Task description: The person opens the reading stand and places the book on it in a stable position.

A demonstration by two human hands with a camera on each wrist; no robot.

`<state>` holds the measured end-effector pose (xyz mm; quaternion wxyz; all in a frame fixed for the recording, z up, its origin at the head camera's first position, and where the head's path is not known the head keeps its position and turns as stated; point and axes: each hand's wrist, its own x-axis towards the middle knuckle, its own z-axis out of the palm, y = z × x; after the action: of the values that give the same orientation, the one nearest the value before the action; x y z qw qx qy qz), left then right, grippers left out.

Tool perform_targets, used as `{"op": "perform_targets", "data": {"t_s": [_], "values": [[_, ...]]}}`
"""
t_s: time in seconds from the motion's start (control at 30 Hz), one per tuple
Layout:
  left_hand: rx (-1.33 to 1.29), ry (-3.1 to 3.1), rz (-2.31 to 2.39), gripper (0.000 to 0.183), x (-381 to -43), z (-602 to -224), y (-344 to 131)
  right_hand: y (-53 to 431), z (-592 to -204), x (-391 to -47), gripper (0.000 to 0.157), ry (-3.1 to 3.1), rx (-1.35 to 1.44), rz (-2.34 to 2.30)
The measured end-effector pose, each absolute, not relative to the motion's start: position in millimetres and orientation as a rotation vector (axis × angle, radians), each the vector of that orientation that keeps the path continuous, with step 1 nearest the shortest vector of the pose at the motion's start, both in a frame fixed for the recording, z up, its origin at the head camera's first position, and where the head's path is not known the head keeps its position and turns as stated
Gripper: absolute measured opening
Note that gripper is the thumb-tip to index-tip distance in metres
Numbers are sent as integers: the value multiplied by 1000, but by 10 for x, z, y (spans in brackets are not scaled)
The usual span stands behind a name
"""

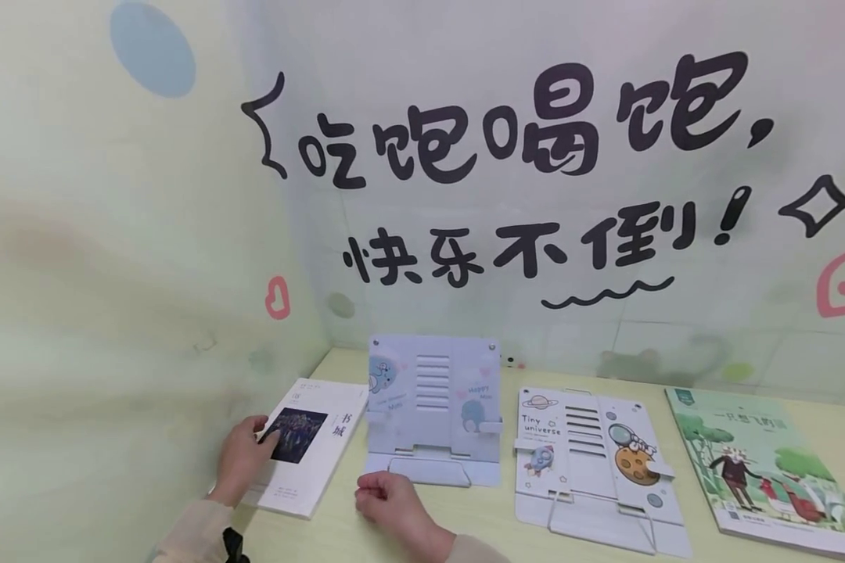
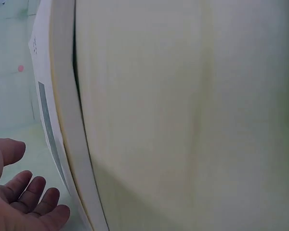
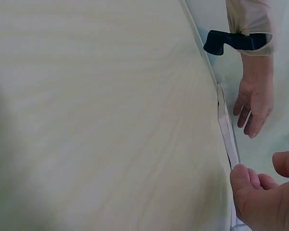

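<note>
Where the right hand (image 1: 397, 500) is: over the table (image 1: 491, 510), just right of the white book (image 1: 310, 471), fingers loosely bent, grasping nothing.
Where the left hand (image 1: 242, 457) is: at the white book's left side, near the table's left edge, relaxed and released; whether it touches the cover cannot be told (a black strap (image 3: 238, 41) crosses its sleeve cuff).
"Tiny universe" bookstand (image 1: 586, 471): right of the right hand, well in from the table's left edge, wire ledge on its near side.
White book: on the table's left end, far end toward the back left corner, dark picture facing up.
Green picture book (image 1: 767, 465): farthest right, cover up, its far end near the table's back edge.
Pale blue bookstand (image 1: 434, 426): near the back edge, between white book and "Tiny universe" bookstand.
Wall (image 1: 479, 317): behind the back edge, bearing black Chinese lettering (image 1: 566, 121).
</note>
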<state>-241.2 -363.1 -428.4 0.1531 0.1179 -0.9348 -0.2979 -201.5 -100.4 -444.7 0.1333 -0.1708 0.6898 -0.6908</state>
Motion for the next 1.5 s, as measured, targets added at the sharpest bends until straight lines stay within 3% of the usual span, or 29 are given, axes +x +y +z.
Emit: {"op": "perform_targets", "data": {"t_s": [0.4,0.67,1.3,1.5], "values": [[377,-2753,-747,51,-2347,-4359,-3694,-1273,-4463,-2032,42,1821,-269,-2032],[386,-2788,-724,54,-2377,-4394,-3705,-1345,-4448,-2061,50,1749,-258,-1987],[382,-2843,-632,54,-2373,-4287,-3685,-1410,-4470,-2066,52,1462,-281,-2026],[408,-2809,-584,43,-2377,-4208,-3712,-1373,-4503,-2095,48,1460,-264,-2021]]}}
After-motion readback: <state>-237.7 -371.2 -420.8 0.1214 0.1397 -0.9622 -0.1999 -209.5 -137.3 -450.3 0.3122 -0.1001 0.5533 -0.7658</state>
